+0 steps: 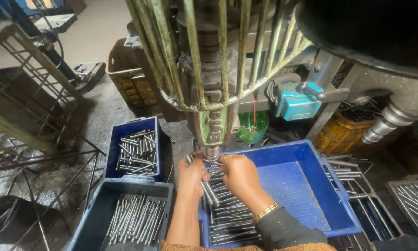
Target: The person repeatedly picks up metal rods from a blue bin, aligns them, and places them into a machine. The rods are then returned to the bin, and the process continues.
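1. From my remote seat I see the machine's top cut off by the frame, and a dark rounded shape fills the upper right corner. The green wire guard (204,60) hides most of the press column (212,125) behind it.
2. I cannot make out the very tip of the ram, because both hands crowd right beneath it.
3. The metal rods (227,211) are slim, grey and shiny, heaped lengthwise in the left part of the blue tray (306,195), whose right part shows its bare ribbed floor.
4. The left hand (192,174) curls its fingers (204,173) closed around a few rods, one end poking up by the thumb.
5. The right hand (239,174), with a gold bangle (266,212) at the wrist, pinches its fingers (224,160) narrowly just under the ram; I cannot tell whether a rod sits between them.
6. To the left, a small blue bin (134,153) and a dark grey crate (125,218) each hold more rods.
7. A green plastic cup (254,128) and a teal box (297,102) sit behind the tray.
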